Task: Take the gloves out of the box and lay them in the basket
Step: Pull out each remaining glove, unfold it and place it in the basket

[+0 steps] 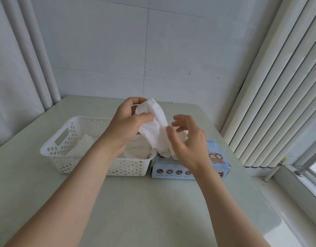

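My left hand (129, 122) pinches the top of a white glove (156, 127) that stretches down into the opening of a light blue box (217, 163) with cartoon pictures. My right hand (187, 138) hovers over the box with fingers spread and curled, close against the glove's lower part; no grip on it shows. A white perforated plastic basket (64, 139) stands directly left of the box, touching it. Inside the basket lie white gloves (84, 143), partly hidden by my left forearm.
Basket and box sit on a pale green table (153, 202). A grey wall is behind, white pipes run up the left corner, and a slatted blind and a window sill border the table's right side.
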A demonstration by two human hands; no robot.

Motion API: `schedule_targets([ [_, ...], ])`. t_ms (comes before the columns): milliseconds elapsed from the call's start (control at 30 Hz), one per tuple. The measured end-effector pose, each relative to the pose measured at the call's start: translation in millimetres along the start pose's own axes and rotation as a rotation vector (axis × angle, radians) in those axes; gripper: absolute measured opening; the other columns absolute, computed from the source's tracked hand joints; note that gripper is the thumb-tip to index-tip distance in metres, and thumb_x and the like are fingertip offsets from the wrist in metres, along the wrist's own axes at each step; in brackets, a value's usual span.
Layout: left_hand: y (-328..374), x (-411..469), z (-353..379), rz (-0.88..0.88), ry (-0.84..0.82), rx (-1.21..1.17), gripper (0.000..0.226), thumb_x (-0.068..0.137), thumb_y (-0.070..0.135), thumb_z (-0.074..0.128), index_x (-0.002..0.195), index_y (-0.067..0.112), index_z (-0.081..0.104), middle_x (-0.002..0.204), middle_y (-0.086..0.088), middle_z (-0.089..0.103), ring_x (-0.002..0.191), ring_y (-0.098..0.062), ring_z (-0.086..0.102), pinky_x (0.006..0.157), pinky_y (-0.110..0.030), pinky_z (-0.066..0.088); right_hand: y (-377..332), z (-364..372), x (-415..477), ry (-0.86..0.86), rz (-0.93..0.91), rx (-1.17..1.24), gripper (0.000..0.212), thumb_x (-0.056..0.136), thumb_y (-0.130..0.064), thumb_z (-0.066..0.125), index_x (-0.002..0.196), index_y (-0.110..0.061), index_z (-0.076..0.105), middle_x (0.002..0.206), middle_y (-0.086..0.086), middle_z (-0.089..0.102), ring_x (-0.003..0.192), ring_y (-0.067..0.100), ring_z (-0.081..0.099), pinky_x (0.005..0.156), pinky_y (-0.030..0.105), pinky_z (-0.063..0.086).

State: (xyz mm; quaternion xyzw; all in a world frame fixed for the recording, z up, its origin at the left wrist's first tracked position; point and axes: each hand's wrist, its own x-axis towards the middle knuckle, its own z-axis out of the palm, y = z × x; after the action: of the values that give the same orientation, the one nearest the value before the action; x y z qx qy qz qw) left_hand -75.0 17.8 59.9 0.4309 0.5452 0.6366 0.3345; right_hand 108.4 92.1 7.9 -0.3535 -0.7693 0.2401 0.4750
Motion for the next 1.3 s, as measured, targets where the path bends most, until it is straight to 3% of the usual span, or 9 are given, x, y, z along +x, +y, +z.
schedule_targets([
  [67, 2.1, -1.0, -5.4, 0.034, -0.1, 0.025, 0.037, 0.094, 0.004, 0.072, 0.125, 0.023, 0.063, 0.114, -0.007, 0.076, 0.103, -0.03, 0.075, 0.081, -0.042, 0.061, -7.0, 1.1, 0.3, -0.092, 0.038, 0.125, 0.045, 0.097, -0.049, 0.061, 0.138, -0.03, 0.059, 0.115, -0.013, 0.074, 0.108, 0.005, 0.069, 0.087, 0.028, 0.051],
  [133, 4.1, -1.7, -10.3, 0.054, -0.176, 0.042, 0.038, 0.095, 0.003, 0.071, 0.126, 0.024, 0.062, 0.116, -0.006, 0.076, 0.104, -0.03, 0.074, 0.083, -0.044, 0.061, -13.2, 3.8, 2.5, -0.173, 0.089, 0.25, 0.042, 0.099, -0.047, 0.062, 0.139, -0.032, 0.059, 0.108, -0.004, 0.079, 0.103, 0.014, 0.074, 0.085, 0.042, 0.058],
  [267, 2.7, 0.2, -18.4, 0.108, -0.174, 0.125, 0.042, 0.094, 0.001, 0.073, 0.124, 0.028, 0.063, 0.116, -0.002, 0.076, 0.106, -0.028, 0.073, 0.087, -0.044, 0.06, -25.8, 6.6, 7.5, -0.161, 0.128, 0.349, 0.023, 0.097, -0.037, 0.067, 0.095, -0.015, 0.074, 0.076, 0.012, 0.07, 0.069, 0.023, 0.065, 0.062, 0.046, 0.05],
  [433, 3.0, 6.6, -26.8, -0.006, -0.104, 0.014, 0.042, 0.09, -0.004, 0.066, 0.126, 0.017, 0.069, 0.114, -0.015, 0.074, 0.106, -0.034, 0.072, 0.088, -0.044, 0.056, -42.7, 4.8, 16.6, -0.162, 0.228, 0.486, 0.021, 0.107, -0.035, 0.062, 0.1, -0.019, 0.074, 0.082, 0.027, 0.075, 0.065, 0.039, 0.067, 0.059, 0.048, 0.051],
  [567, 9.3, 9.9, -31.2, -0.153, -0.099, -0.177, 0.046, 0.094, 0.039, 0.069, 0.121, 0.002, 0.075, 0.109, -0.014, 0.072, 0.1, -0.029, 0.067, 0.088, -0.041, 0.05, -54.0, 8.6, 28.6, -0.227, 0.195, 0.504, 0.024, 0.108, -0.034, 0.06, 0.105, -0.013, 0.072, 0.088, 0.029, 0.075, 0.08, 0.057, 0.068, 0.064, 0.064, 0.056],
  [867, 4.4, 11.5, -47.9, 0.063, 0.13, -0.005, 0.033, 0.098, 0.046, 0.072, 0.103, 0.014, 0.078, 0.104, -0.014, 0.077, 0.094, -0.027, 0.072, 0.093, -0.051, 0.056, -72.9, 26.9, 50.9, -0.285, 0.231, 0.444, 0.023, 0.102, -0.027, 0.066, 0.088, -0.009, 0.07, 0.073, 0.013, 0.07, 0.061, 0.023, 0.06, 0.056, 0.036, 0.048],
  [1000, 1.3, 16.9, -58.5, 0.134, 0.227, 0.102, 0.033, 0.095, 0.046, 0.074, 0.102, 0.014, 0.073, 0.094, -0.003, 0.07, 0.086, -0.015, 0.064, 0.081, -0.036, 0.051, -77.8, 31.1, 57.2, -0.287, 0.222, 0.41, 0.023, 0.096, -0.027, 0.073, 0.092, -0.005, 0.069, 0.079, 0.019, 0.074, 0.06, 0.022, 0.063, 0.056, 0.033, 0.052],
  [1133, 2.0, 17.6, -60.9, 0.206, 0.291, 0.17, 0.025, 0.102, 0.044, 0.066, 0.101, 0.02, 0.072, 0.088, 0.003, 0.068, 0.08, -0.009, 0.06, 0.078, -0.029, 0.05, -77.5, 37.3, 63.7, -0.301, 0.185, 0.357, 0.029, 0.092, -0.021, 0.075, 0.072, -0.011, 0.057, 0.064, 0.002, 0.048, 0.056, 0.015, 0.042, 0.051, 0.023, 0.036],
  [1300, 2.4, 20.8, -57.6, 0.231, 0.333, 0.157, 0.025, 0.108, 0.04, 0.057, 0.106, 0.017, 0.066, 0.077, 0.008, 0.054, 0.064, -0.002, 0.048, 0.06, -0.013, 0.041, -67.2, 33.4, 65.2, -0.391, 0.225, 0.485, 0.022, 0.092, -0.02, 0.075, 0.076, -0.016, 0.059, 0.076, 0.009, 0.066, 0.067, 0.022, 0.06, 0.06, 0.032, 0.045],
])
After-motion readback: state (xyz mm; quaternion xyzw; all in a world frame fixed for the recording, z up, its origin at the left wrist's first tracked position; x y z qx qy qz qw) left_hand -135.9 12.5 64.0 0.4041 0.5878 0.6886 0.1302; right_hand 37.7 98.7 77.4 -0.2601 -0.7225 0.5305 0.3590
